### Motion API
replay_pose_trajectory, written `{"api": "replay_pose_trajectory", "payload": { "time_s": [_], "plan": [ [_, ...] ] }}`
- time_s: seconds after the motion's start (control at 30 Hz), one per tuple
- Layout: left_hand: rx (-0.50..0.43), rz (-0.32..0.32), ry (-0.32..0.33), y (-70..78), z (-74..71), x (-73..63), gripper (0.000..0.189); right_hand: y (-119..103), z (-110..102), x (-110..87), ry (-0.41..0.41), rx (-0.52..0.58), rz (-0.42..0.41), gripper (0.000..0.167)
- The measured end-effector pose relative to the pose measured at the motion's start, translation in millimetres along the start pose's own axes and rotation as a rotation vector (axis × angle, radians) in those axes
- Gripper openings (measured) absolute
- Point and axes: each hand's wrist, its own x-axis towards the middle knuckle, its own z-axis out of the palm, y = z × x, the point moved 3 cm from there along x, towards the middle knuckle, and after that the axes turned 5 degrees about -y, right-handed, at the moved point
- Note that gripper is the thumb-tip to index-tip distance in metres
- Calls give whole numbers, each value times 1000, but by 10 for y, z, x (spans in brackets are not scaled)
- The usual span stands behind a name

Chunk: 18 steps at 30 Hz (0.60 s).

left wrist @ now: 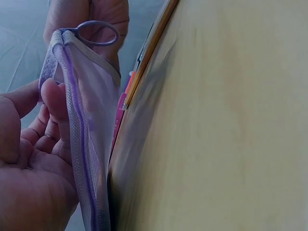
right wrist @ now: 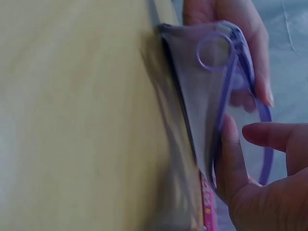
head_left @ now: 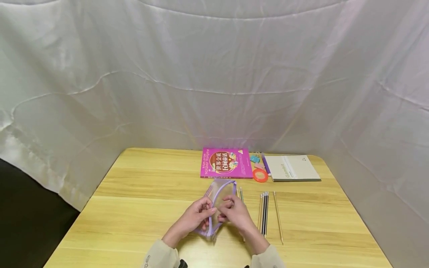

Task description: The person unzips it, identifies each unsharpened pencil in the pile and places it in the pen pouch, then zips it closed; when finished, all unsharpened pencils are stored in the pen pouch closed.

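A see-through pouch (head_left: 223, 189) with purple zipper edging stands on the table between both hands, its mouth spread apart. My left hand (head_left: 197, 214) grips the left side of the zipper edge, thumb on top. On the opposite side, my right hand (head_left: 236, 213) has its fingers curled at the mouth; in the right wrist view a finger lies along the zipper edge, the thumb (right wrist: 269, 134) close by. A purple ring loop (left wrist: 98, 33) hangs at one end of the pouch. Partly behind my right hand lie pencils (head_left: 241, 195).
Right of my right hand lie several black pencils (head_left: 265, 214) and a lone wooden pencil (head_left: 278, 217). Farther back are a pink book (head_left: 241, 163), teal clips (head_left: 254, 159), a red-orange ring (head_left: 260, 175), a purple pen (head_left: 266, 163) and a notebook (head_left: 301, 167). Curtains (head_left: 214, 111) surround the table.
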Motion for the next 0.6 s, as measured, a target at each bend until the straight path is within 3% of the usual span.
{"api": "replay_pose_trajectory", "payload": {
  "time_s": [0.3,0.6],
  "plan": [
    [7,-7,14,18,-8,-1,28,-122,-316,-7,112,-13,-4,40],
    [8,5,5,7,-15,5,28,-60,-672,-25,222,-198,51,36]
  ]
}}
